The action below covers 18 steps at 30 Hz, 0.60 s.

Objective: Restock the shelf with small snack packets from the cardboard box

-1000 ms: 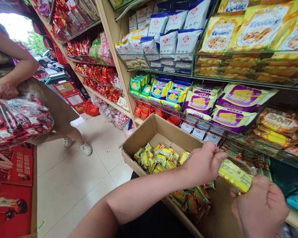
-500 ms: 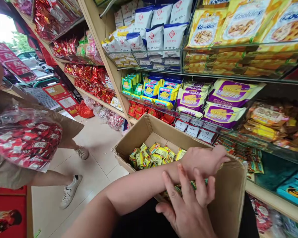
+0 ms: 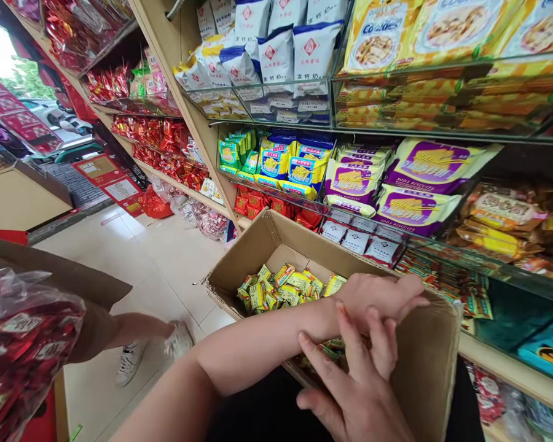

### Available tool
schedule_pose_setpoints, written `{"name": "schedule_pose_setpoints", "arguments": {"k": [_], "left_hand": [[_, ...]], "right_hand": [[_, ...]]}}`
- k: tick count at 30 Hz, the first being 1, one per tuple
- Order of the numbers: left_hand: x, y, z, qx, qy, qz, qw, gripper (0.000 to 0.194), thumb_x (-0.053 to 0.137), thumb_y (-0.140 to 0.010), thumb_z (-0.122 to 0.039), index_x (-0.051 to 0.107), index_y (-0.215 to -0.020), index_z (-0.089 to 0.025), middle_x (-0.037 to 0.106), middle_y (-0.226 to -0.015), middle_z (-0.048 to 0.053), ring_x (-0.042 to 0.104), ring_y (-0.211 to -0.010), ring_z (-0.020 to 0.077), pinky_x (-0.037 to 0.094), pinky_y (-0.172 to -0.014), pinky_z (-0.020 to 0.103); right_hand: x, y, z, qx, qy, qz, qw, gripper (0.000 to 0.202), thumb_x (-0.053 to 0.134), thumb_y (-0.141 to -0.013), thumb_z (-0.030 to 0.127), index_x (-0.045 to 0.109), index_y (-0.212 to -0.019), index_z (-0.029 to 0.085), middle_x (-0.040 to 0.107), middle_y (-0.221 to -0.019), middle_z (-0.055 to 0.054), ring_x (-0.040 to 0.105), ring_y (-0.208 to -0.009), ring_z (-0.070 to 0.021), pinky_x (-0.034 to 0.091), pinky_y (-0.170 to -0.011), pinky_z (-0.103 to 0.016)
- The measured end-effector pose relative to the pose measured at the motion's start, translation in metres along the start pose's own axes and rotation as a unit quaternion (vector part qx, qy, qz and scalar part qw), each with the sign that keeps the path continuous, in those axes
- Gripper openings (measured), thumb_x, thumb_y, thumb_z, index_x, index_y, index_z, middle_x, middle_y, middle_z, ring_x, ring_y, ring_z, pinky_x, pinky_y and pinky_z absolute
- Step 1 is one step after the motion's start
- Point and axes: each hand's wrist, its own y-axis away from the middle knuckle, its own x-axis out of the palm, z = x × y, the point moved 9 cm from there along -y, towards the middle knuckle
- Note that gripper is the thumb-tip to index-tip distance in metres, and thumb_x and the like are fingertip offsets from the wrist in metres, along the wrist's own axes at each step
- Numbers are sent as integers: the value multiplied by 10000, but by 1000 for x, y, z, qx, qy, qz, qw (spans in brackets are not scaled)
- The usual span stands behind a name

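My left arm stretches across a cardboard box point(image 3: 424, 362), with my left hand point(image 3: 384, 298) above its right half. The fingers of that hand point right, loosely bent and partly turned out of sight; nothing shows in them. My right hand point(image 3: 357, 380) is open below it, fingers spread, with fingertips against the left wrist and forearm. Inside the box lie small yellow-and-green wrapped packets point(image 3: 286, 285), heaped mostly toward its left end. More packets show between my arm and right hand, partly covered by them. The box rests against my dark-clothed lap.
Shelves ahead hold purple soda biscuit packs point(image 3: 433, 166), white milk-biscuit bags point(image 3: 276, 55) and yellow cookie bags point(image 3: 382, 37) behind glass edges. On the left, a person point(image 3: 133, 331) carries a plastic bag of red packets point(image 3: 23, 344). A red bag point(image 3: 155, 202) sits on the tiled floor.
The person on the left has stepped, and their bag of red packets hangs lower and nearer. My right fingers have shifted slightly along the left wrist. The view has tilted a little.
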Motion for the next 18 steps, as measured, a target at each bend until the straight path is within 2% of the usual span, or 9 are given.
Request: {"name": "schedule_pose_setpoints", "arguments": {"k": [2,4,6,9,11,13,15,17,18], "left_hand": [[1,1,-1,5,12,8,1000,271,278,-916,-420,478,-947,-239,526,-610,-27,489,-500,131,251,-414,229],[1,1,-3,7,23,12,1000,297,249,-924,-415,482,-953,-232,500,-581,-27,474,-491,135,249,-420,238],[-2,1,-3,6,40,12,999,277,271,-920,-407,483,-948,-230,481,-578,-25,468,-501,140,247,-434,243],[-14,1,7,-20,144,-31,989,196,353,-900,-386,464,-874,-227,464,-625,-27,453,-542,125,281,-475,229],[-28,7,23,-61,259,-97,959,175,382,-891,-361,429,-805,-216,430,-633,-37,419,-558,110,310,-514,219],[-37,17,39,-98,371,-159,910,182,384,-886,-338,390,-757,-209,372,-620,-50,369,-557,101,317,-532,214],[-39,27,47,-113,450,-187,866,197,380,-882,-335,367,-733,-206,327,-614,-57,324,-552,97,310,-532,212],[-37,34,47,-114,484,-195,846,207,384,-877,-342,362,-725,-203,316,-621,-57,304,-560,98,304,-536,212],[-35,38,46,-116,486,-197,843,211,389,-875,-349,364,-726,-202,318,-626,-55,303,-569,100,304,-543,213]], "right_hand": [[-3,-3,-9,35,-4,-9,999,398,485,-812,464,600,-1125,248,267,-1405,-149,139,-1273,-453,213,-917,-644],[-5,-6,-9,45,28,-23,998,397,511,-802,445,605,-1115,221,307,-1386,-151,119,-1285,-436,144,-950,-649],[-4,-8,3,7,30,-23,999,419,516,-784,502,617,-1097,243,408,-1323,-125,96,-1300,-409,85,-978,-639],[-12,-4,13,-34,-28,-38,998,344,542,-770,501,622,-1056,327,446,-1299,-44,145,-1307,-350,125,-1020,-569],[-30,3,-12,64,-35,-119,990,318,579,-777,384,592,-1092,341,379,-1353,-14,204,-1295,-318,150,-1031,-529],[-46,21,-60,255,-73,-213,940,383,544,-809,313,516,-1191,296,350,-1364,-47,306,-1249,-290,227,-1010,-497],[-36,45,-107,436,-188,-250,844,394,474,-846,365,467,-1219,239,438,-1266,-92,460,-1111,-257,381,-893,-432],[-11,56,-133,533,-319,-242,746,378,415,-852,469,500,-1106,204,548,-1041,-77,560,-869,-202,457,-692,-327],[-2,58,-140,553,-357,-241,713,369,414,-839,509,521,-1002,196,562,-910,-48,556,-752,-171,446,-611,-284]]}}
